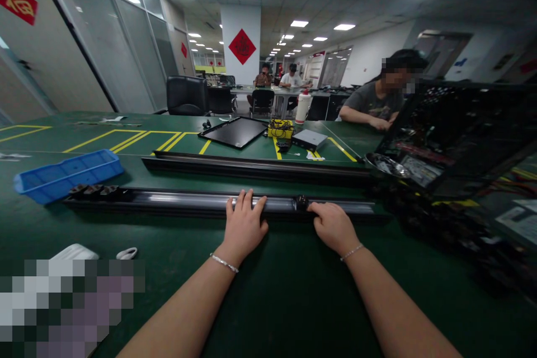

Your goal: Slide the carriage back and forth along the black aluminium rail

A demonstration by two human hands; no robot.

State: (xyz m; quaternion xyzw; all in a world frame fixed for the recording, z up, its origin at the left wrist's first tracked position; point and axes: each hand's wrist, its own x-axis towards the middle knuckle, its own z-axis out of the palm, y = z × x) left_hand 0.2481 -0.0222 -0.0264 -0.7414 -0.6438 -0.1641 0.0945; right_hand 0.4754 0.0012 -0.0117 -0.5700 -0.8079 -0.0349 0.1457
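A long black channel-shaped rail [201, 204] with a shiny inner strip lies crosswise on the green table in front of me. My left hand [245, 221] rests flat on its middle, fingers spread. Farther right, my right hand [333, 225] has its fingers curled, the fingertips at a small black part [300, 202] that sits inside the channel. How firmly they grip it is hard to see. Several similar dark pieces [98, 191] sit at the rail's left end. Behind it lies a second long black rail [251, 169], roughly parallel.
A blue plastic bin [71, 173] stands by the rail's left end. At right are an open black computer case [465, 134] and a dark heap of parts [453, 229]. A black panel [235, 132], grey box [309, 139] and white bottle [302, 107] stand farther back. A co-worker [377, 100] sits opposite.
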